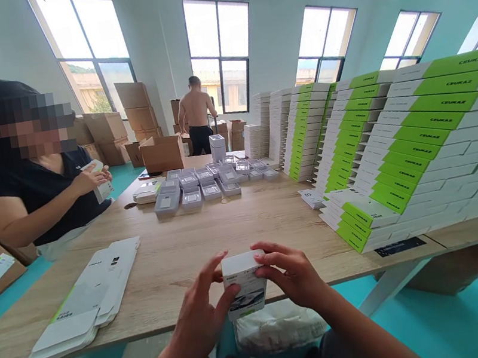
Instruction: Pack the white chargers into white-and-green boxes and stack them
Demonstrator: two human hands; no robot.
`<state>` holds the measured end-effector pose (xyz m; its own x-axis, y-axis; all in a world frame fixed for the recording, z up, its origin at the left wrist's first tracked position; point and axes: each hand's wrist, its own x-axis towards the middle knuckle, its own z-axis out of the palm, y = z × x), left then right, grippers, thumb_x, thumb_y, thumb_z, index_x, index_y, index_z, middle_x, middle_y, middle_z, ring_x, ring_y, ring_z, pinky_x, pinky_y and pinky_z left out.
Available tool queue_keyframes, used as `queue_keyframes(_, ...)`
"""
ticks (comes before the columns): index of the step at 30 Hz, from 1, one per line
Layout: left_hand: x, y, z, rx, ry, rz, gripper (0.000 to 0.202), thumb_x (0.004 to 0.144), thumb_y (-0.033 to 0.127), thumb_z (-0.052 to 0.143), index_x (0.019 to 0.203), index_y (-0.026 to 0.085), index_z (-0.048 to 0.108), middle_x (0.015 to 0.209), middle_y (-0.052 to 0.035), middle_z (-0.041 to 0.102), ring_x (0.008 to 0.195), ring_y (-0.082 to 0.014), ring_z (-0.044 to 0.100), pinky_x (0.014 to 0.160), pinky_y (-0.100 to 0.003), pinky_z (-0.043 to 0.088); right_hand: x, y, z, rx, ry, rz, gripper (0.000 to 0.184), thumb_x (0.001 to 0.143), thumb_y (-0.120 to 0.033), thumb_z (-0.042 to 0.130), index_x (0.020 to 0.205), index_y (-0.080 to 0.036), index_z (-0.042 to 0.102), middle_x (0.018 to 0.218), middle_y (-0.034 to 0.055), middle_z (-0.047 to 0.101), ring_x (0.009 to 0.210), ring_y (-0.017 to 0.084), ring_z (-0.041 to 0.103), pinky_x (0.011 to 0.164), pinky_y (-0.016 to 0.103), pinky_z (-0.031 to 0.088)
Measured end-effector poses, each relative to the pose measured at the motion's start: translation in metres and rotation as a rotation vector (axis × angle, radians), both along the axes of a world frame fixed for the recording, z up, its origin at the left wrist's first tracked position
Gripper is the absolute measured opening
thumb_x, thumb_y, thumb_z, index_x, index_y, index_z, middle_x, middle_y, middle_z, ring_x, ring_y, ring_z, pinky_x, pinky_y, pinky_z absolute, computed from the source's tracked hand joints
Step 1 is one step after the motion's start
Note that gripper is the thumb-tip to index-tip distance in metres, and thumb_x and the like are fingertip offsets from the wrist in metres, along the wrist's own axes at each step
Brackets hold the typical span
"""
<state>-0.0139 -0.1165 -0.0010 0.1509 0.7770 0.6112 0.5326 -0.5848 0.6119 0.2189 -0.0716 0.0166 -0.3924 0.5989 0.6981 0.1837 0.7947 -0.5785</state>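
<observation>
Facing inward, both hands hold a box.

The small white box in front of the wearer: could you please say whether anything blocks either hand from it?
Nothing visible does: the left hand holds the white box by its left side, thumb on the printed face, and the right hand touches its upper right corner.

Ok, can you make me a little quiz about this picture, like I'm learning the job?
1. True or false: the left hand and right hand both touch the small white box.
2. Where on the table do the flat cartons lie?
A) far right corner
B) near left part
C) far middle
3. Fill in: the tall box stacks on the right are white and ____.

Key: 1 true; 2 B; 3 green.
</observation>
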Motion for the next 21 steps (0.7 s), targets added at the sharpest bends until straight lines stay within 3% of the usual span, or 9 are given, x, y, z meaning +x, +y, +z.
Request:
queue_keyframes(2,0.009,-0.004,-0.01,-0.128,-0.094,0.035,0.047,0.098,0.035,0.06,0.142,0.024,0.047,0.121,-0.0105,0.074,0.094,-0.0216,0.076,0.077,-0.032,0.065,0.006,-0.007,0.005,-0.034,-0.003,-0.024,0.01,0.096,-0.026,0.065,0.105,-0.025,0.07,0.124,0.0103,0.072,0.105,0.02,0.072,0.086,0.031,0.06)
queue_keyframes(4,0.02,-0.013,-0.01,-0.084,-0.061,0.056,0.038,0.099,0.036,0.058,0.134,0.024,0.054,0.11,-0.0079,0.077,0.092,-0.0225,0.076,0.074,-0.031,0.065,0.017,-0.024,0.016,-0.12,-0.049,-0.094,0.014,0.092,-0.034,0.07,0.102,-0.025,0.068,0.124,0.0102,0.072,0.108,0.022,0.071,0.09,0.035,0.058)
queue_keyframes(8,0.045,-0.03,0.013,0.382,0.303,-0.047,0.035,0.099,0.028,0.056,0.134,0.029,0.061,0.119,-0.0071,0.075,0.108,-0.0258,0.071,0.1,-0.04,0.056,0.039,-0.074,0.044,-0.341,-0.218,-0.28,0.061,0.066,-0.049,0.089,0.116,-0.028,0.061,0.124,0.0078,0.071,0.099,0.026,0.072,0.085,0.035,0.061)
queue_keyframes(11,0.064,-0.027,0.028,0.559,0.418,-0.078,0.038,0.103,0.018,0.045,0.133,0.034,0.062,0.117,-0.0013,0.076,0.114,-0.0231,0.068,0.123,-0.053,0.028,0.054,-0.087,0.049,-0.3,-0.355,-0.369,0.07,0.068,-0.036,0.086,0.131,-0.032,0.056,0.124,0.0046,0.07,0.107,0.025,0.07,0.091,0.034,0.059)
queue_keyframes(13,0.076,-0.017,0.03,0.621,0.406,-0.099,0.042,0.101,0.012,0.046,0.131,0.036,0.062,0.117,0.0011,0.076,0.117,-0.0214,0.066,0.126,-0.056,0.014,0.078,-0.074,0.044,-0.165,-0.397,-0.505,0.063,0.074,-0.035,0.081,0.133,-0.032,0.057,0.132,0.007,0.066,0.119,0.028,0.065,0.098,0.038,0.056)
queue_keyframes(14,0.081,-0.01,0.027,0.642,0.397,-0.121,0.042,0.099,0.011,0.049,0.131,0.035,0.062,0.12,0.0004,0.075,0.119,-0.0215,0.064,0.126,-0.055,0.015,0.095,-0.062,0.04,-0.088,-0.406,-0.623,0.06,0.077,-0.039,0.078,0.133,-0.031,0.058,0.137,0.01,0.062,0.124,0.031,0.061,0.099,0.042,0.055)
queue_keyframes(18,0.09,0.014,0.002,0.624,0.367,-0.183,0.036,0.094,0.019,0.058,0.13,0.025,0.064,0.122,-0.0069,0.072,0.116,-0.0221,0.064,0.111,-0.037,0.042,0.173,-0.002,0.035,0.11,-0.518,-1.243,0.058,0.091,-0.056,0.061,0.134,-0.017,0.058,0.143,0.0244,0.051,0.131,0.043,0.05,0.099,0.059,0.048)
queue_keyframes(21,0.088,0.022,-0.019,0.603,0.412,-0.228,0.032,0.096,0.023,0.054,0.126,0.025,0.066,0.119,-0.0057,0.074,0.109,-0.0204,0.067,0.1,-0.03,0.05,0.208,0.024,0.041,0.116,-0.78,-1.438,0.046,0.095,-0.05,0.057,0.121,-0.013,0.066,0.142,0.0251,0.052,0.134,0.044,0.044,0.1,0.059,0.044)
